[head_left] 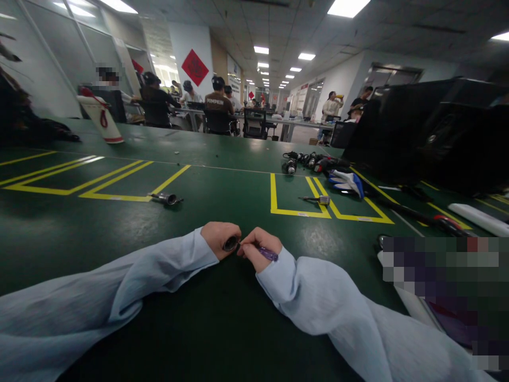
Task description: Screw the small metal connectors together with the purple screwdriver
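My left hand (218, 238) is closed around a small round metal part (230, 243), its dark hollow end turned to the right. A purple-handled screwdriver (268, 254) is in the closed fingers of my right hand (260, 246). Its tip side points left at the metal part; whether the two touch I cannot tell. On the green table (222, 193) beyond my left hand lies a similar metal cup-shaped part with a thin shaft (167, 199). Another metal part with a shaft (318, 200) lies beyond my right hand, across a yellow tape line.
Several dark metal parts (291, 165) lie in a cluster at the back right, beside a blue and white glove (347, 183). A white cup (103, 116) stands at the back left. A large black object (433, 127) fills the right side. People sit at desks beyond.
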### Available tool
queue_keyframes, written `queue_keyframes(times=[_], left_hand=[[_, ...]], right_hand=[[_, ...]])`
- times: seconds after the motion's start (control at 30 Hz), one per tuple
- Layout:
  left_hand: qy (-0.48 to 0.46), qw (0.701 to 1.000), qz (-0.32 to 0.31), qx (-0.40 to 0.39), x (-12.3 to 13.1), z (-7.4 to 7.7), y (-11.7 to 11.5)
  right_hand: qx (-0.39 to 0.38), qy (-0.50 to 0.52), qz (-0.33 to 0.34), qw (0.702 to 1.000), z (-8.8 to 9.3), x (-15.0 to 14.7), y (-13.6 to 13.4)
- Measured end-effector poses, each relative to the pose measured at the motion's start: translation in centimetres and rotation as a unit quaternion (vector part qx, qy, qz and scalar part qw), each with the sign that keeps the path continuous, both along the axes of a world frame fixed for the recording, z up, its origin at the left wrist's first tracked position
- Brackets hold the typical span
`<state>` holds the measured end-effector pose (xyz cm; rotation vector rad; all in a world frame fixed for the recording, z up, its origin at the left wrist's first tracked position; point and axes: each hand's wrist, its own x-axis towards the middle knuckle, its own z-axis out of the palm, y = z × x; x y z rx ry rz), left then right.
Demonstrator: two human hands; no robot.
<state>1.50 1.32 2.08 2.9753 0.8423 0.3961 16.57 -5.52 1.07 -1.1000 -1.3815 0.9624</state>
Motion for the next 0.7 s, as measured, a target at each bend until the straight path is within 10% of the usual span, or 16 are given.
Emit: queue_keyframes(times=[0.23,0.53,0.7], left_hand=[[-0.054,0.998,-0.026,-0.012,-0.1,0.1,0.0],[-0.044,0.999,-0.03,-0.001,0.0,-0.2,0.2],[-0.04,0.999,-0.032,0.001,-0.1,0.0,-0.1]], right_hand=[[-0.134,0.254,0.142,0.947,0.5,0.9,1.3],[-0.012,0.085,0.019,0.996,0.1,0.2,0.3],[-0.105,0.203,0.116,0.967,0.1,0.7,1.0]])
